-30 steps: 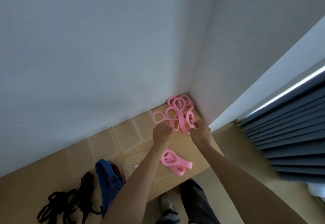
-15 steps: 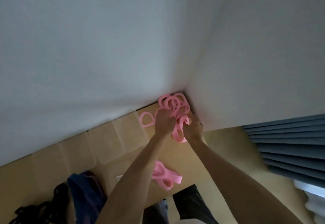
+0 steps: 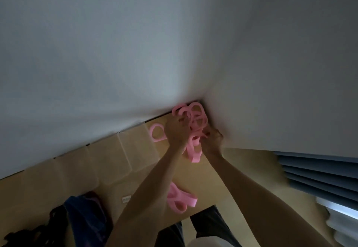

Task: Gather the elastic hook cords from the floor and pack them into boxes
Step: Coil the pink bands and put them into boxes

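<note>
A tangle of pink elastic loops (image 3: 195, 118) lies in the corner where two white walls meet, on a tan surface (image 3: 213, 173). My left hand (image 3: 177, 130) is curled into the pile and grips some of the loops. My right hand (image 3: 212, 138) pinches a pink band (image 3: 193, 151) that hangs down between both hands. One pink loop (image 3: 157, 132) sticks out to the left of my left hand. A separate folded pink band (image 3: 179, 199) lies nearer to me, partly behind my left forearm.
Clear plastic boxes (image 3: 124, 153) stand in a row along the left wall. Blue cords (image 3: 85, 215) and black cords (image 3: 29, 235) lie at the lower left. Dark blue curtain folds (image 3: 319, 175) hang at the right. My trouser legs (image 3: 209, 225) show below.
Both hands moved further into the corner pile and closed on the pink loops. The view tilted up toward the walls and grew darker.
</note>
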A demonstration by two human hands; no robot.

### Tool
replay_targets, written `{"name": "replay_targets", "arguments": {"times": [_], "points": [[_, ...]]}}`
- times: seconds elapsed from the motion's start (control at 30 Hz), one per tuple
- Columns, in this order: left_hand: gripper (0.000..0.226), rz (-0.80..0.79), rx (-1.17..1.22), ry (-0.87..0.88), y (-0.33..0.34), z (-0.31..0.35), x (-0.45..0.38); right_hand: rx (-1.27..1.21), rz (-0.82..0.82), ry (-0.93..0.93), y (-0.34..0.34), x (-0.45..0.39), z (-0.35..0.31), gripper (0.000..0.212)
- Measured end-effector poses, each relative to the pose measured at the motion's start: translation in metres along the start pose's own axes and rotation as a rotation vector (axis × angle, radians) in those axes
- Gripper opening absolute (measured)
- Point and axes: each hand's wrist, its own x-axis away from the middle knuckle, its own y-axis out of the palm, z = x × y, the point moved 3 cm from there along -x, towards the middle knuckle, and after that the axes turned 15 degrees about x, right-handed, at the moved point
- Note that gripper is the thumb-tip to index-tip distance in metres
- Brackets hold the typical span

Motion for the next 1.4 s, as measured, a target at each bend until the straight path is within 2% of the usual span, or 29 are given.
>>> {"name": "replay_targets", "arguments": {"times": [0.1,0.17,0.23,0.37,0.5,0.63,0.73,0.8,0.83,0.93,1.1,1.2,1.3,1.4], "points": [[0.009,0.054,0.185,-0.143,-0.008,-0.003,0.005,-0.083,0.015,-0.028,-0.007,0.008,-0.006,0.019],[0.023,0.051,0.333,-0.286,-0.015,-0.004,0.007,-0.106,0.003,-0.086,-0.011,0.016,-0.011,0.018],[0.027,-0.027,0.359,-0.34,-0.021,-0.005,0.011,-0.121,-0.016,-0.134,-0.015,0.023,-0.015,0.018],[0.029,-0.135,0.385,-0.275,-0.043,-0.002,0.03,-0.145,-0.173,-0.204,-0.023,0.04,-0.027,0.017],[0.024,-0.087,0.456,-0.244,-0.078,0.002,0.055,-0.279,-0.201,-0.164,-0.039,0.065,-0.041,0.012],[0.007,-0.03,0.383,-0.127,-0.116,0.006,0.083,-0.466,-0.188,-0.206,-0.063,0.1,-0.064,0.014],[0.011,-0.075,0.547,-0.105,-0.14,0.015,0.106,-0.554,-0.18,-0.221,-0.078,0.127,-0.076,0.02],[0.013,-0.165,0.725,-0.177,-0.153,0.02,0.121,-0.601,-0.158,-0.209,-0.083,0.145,-0.08,0.014],[0.013,-0.203,0.793,-0.213,-0.16,0.021,0.129,-0.613,-0.139,-0.195,-0.086,0.154,-0.081,0.018],[0.009,-0.25,0.861,-0.215,-0.18,0.023,0.153,-0.626,-0.098,-0.203,-0.095,0.181,-0.085,0.019],[0.028,-0.288,0.779,-0.177,-0.202,0.03,0.184,-0.577,-0.123,-0.294,-0.091,0.219,-0.086,0.018],[0.016,-0.284,0.622,-0.054,-0.208,0.036,0.197,-0.541,-0.113,-0.346,-0.087,0.234,-0.083,0.028],[0.017,-0.193,0.683,-0.093,-0.213,0.037,0.204,-0.507,-0.236,-0.313,-0.079,0.242,-0.074,0.048],[0.012,-0.063,0.711,-0.131,-0.217,0.033,0.207,-0.424,-0.438,-0.344,-0.067,0.249,-0.059,0.04]]}}
